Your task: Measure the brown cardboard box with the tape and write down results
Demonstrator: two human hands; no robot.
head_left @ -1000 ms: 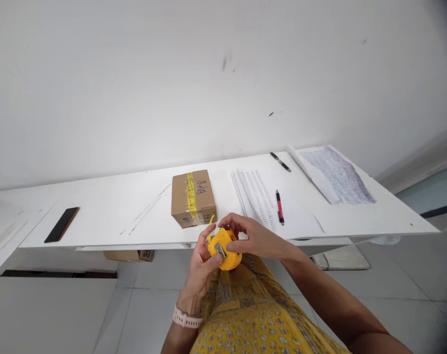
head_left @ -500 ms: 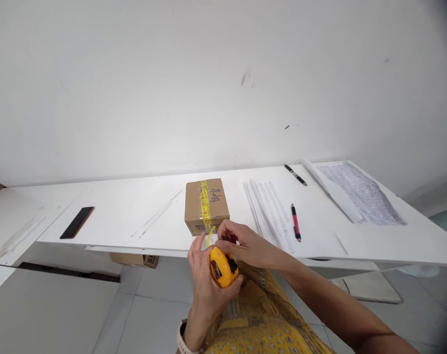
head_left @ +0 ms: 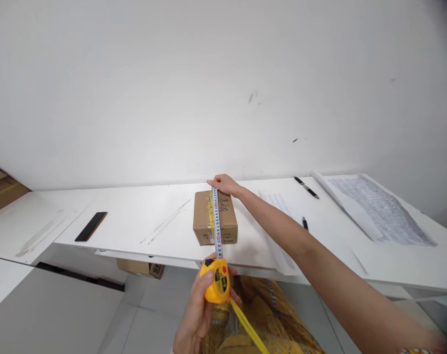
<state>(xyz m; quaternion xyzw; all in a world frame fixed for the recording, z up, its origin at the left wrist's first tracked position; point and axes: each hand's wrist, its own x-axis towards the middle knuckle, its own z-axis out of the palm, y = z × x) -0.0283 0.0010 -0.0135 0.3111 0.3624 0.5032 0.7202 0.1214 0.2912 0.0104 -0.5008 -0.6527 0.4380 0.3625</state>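
My left hand (head_left: pixel 198 310) is wrapped round a yellow tape measure case (head_left: pixel 216 286), held below the table's front edge. Its white blade (head_left: pixel 216 221) runs up and across the top of a small cardboard box (head_left: pixel 204 219) with a yellow tape strip. My right hand (head_left: pixel 223 184) reaches over the box and pinches the blade's end at the box's far edge. A yellow strap hangs from the case over my yellow patterned clothing.
The box stands on a white table (head_left: pixel 135 221) against a white wall. A dark phone (head_left: pixel 91 226) lies at the left. Printed sheets (head_left: pixel 378 206), a black pen (head_left: pixel 306 187) and a red pen (head_left: pixel 305 223) lie at the right. Another carton (head_left: pixel 140 268) sits under the table.
My right hand has pulled the blade out of the case and carried its end over the box to the far edge. The left hand has kept hold of the case near the front.
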